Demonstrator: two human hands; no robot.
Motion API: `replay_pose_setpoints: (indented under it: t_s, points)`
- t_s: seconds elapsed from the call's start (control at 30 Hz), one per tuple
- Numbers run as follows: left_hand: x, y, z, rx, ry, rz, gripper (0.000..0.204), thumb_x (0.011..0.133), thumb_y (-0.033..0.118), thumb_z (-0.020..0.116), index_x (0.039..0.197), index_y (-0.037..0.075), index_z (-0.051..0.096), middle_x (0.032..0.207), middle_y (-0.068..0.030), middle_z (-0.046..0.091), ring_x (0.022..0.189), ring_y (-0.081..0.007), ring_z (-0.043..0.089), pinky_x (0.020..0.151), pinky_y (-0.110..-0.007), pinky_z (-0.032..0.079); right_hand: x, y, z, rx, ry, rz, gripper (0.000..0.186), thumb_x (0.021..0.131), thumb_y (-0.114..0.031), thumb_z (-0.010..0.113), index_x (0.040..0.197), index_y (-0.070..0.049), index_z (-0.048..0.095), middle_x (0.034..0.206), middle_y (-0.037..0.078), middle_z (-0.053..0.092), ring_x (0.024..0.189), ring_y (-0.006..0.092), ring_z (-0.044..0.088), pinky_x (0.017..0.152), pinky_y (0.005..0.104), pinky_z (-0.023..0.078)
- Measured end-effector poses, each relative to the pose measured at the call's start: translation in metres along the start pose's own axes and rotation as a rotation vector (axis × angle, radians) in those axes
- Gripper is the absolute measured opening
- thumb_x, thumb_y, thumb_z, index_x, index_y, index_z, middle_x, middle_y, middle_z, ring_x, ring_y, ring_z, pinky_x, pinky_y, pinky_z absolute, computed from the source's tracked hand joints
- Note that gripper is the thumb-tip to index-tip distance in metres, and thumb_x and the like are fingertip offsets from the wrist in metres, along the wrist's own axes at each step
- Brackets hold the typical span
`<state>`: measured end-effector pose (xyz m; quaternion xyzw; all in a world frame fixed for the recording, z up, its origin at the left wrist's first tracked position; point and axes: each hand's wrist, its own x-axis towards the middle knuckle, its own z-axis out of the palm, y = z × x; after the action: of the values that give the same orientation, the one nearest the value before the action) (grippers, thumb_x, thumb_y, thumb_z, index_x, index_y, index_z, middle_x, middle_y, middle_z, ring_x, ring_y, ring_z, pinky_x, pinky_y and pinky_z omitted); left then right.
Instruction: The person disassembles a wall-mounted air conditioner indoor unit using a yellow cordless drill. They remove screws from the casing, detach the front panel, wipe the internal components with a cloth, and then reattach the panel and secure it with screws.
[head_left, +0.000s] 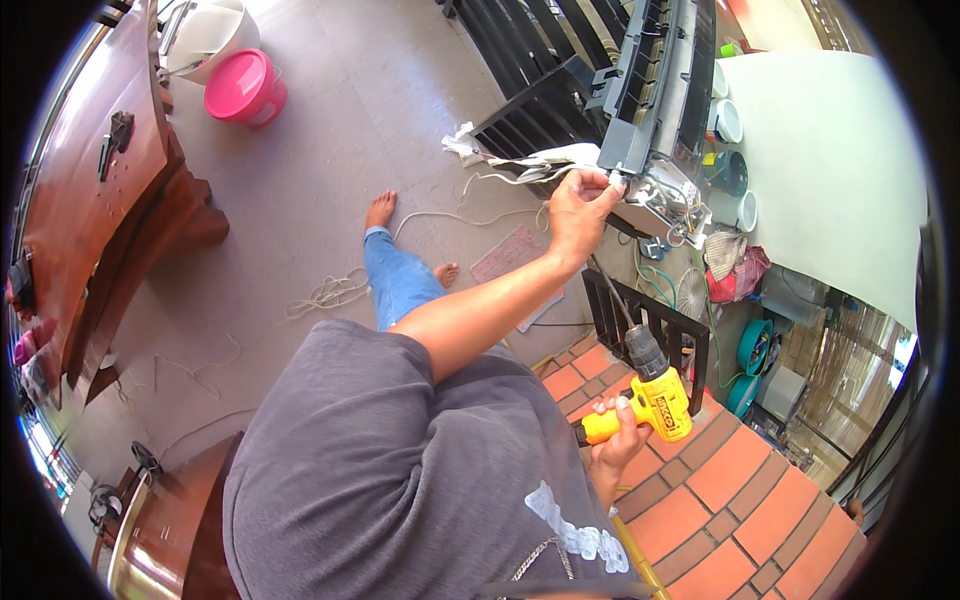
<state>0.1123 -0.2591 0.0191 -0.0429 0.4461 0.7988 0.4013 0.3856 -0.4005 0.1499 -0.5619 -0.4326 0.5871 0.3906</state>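
My left hand (582, 212) reaches up to the end of an opened air conditioner unit (650, 110), its thumb and fingertips pinched at a small whitish piece by the casing corner; the fingers partly hide it. Loose wires (683, 215) stick out of the unit's end beside that hand. Lower down, my right hand (622, 440) is wrapped round the grip of a yellow and black cordless drill (662, 402). The drill's long thin bit points up towards the unit, apart from it.
A black metal railing (645, 325) stands between the drill and unit, above orange brick paving (715, 475). Cord (330, 290) lies coiled on the grey floor near my bare feet. A wooden table (120, 200) and pink-lidded bucket (245, 90) are left; several buckets (728, 170) stand right.
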Motion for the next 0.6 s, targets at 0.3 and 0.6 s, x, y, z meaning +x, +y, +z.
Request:
replay_pose_setpoints:
  t_s: [0.3,0.6]
  points:
    - [0.003,-0.005,-0.001,-0.053,-0.003,0.065,0.025,0.095,0.01,0.085,0.107,0.002,0.065,0.097,-0.006,0.075,0.087,-0.0114,0.073,0.075,-0.027,0.058,0.0,-0.009,0.007,-0.078,-0.044,-0.007,0.04,0.095,-0.002,0.071,0.132,-0.003,0.055,0.088,0.008,0.063,0.074,0.0197,0.064,0.071,0.0379,0.059]
    - [0.013,0.003,-0.01,0.132,-0.092,0.075,0.03,0.093,0.011,0.086,0.108,0.001,0.061,0.096,-0.0059,0.071,0.087,-0.0123,0.07,0.079,-0.028,0.059,-0.004,-0.002,0.009,-0.01,0.005,0.001,0.032,0.097,-0.001,0.07,0.126,-0.004,0.058,0.088,0.009,0.065,0.074,0.0201,0.064,0.073,0.04,0.059]
